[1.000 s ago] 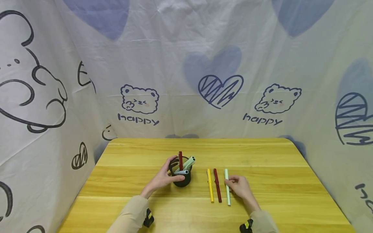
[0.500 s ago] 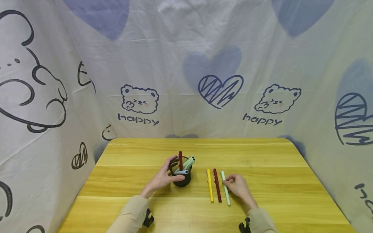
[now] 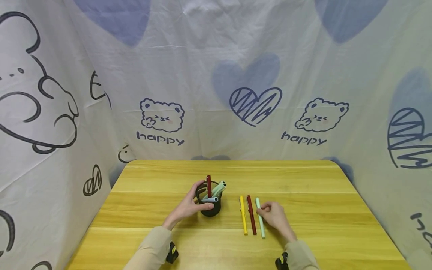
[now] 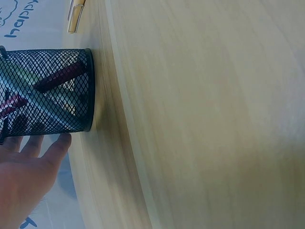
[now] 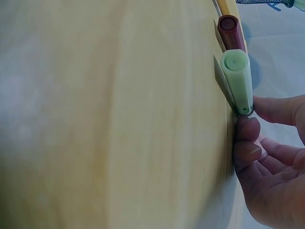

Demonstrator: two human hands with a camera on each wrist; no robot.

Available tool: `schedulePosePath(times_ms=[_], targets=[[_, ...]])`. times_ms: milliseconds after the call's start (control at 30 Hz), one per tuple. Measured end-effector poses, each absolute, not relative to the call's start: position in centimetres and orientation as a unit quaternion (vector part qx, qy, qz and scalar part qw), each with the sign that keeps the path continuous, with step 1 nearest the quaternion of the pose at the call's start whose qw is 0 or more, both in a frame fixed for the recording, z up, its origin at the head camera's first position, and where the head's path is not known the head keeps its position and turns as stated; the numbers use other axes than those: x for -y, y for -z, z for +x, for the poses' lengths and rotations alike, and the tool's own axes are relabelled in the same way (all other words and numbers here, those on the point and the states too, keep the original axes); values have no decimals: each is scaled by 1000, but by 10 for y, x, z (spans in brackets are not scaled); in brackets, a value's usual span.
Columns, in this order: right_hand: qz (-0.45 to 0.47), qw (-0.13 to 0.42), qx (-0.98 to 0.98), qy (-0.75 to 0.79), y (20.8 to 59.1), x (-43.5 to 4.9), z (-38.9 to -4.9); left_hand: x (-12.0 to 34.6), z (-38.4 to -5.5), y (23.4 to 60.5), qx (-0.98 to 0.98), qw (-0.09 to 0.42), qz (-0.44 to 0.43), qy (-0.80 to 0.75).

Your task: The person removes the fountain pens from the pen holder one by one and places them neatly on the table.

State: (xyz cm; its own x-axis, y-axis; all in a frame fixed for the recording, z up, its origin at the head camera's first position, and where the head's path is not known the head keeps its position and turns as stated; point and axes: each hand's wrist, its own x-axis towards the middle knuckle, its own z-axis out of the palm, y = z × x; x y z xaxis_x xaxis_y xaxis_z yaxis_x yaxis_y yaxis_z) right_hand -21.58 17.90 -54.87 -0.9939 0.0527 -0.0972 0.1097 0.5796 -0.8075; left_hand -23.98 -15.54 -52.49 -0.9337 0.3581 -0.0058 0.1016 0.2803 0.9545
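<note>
Wooden table (image 3: 314, 191), patterned cloth (image 3: 199, 75) behind | right hand (image 3: 275, 216) pinches green pen (image 3: 261, 223); red pen (image 3: 251, 216), yellow pen (image 3: 243, 215) just left of it | left hand (image 3: 188, 205) grips mesh cup (image 3: 212, 213) | apparently aligning pens; next likely calls for straightening, then release

Head view: "happy" (image 3: 160, 138) in blue lowercase on the back cloth (image 3: 202, 144), printed below the left bear drawing (image 3: 162, 115), and a second "happy" (image 3: 304, 138) below the right bear drawing (image 3: 322, 114). Right side cloth (image 3: 398, 195) carries an "h" (image 3: 418, 222) near the view's edge, following letter cropped. Left wrist view: "happy" (image 4: 21, 18) on the cloth at top left, running steeply upward, plus a blue print fragment (image 4: 28, 222) at bottom left, too cropped to read
</note>
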Motion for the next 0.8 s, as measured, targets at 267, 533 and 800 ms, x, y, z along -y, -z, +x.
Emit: schedulePosePath(times_ms=[267, 533, 800], targets=[[44, 22, -897, 440, 549, -178, -216, 155, -239, 524, -789, 111, 145, -587], [50, 21, -896, 442, 550, -177, -217, 154, -238, 522, -789, 111, 141, -587], [48, 15, -898, 437, 551, -177, -218, 154, -238, 523, -791, 109, 138, -586]])
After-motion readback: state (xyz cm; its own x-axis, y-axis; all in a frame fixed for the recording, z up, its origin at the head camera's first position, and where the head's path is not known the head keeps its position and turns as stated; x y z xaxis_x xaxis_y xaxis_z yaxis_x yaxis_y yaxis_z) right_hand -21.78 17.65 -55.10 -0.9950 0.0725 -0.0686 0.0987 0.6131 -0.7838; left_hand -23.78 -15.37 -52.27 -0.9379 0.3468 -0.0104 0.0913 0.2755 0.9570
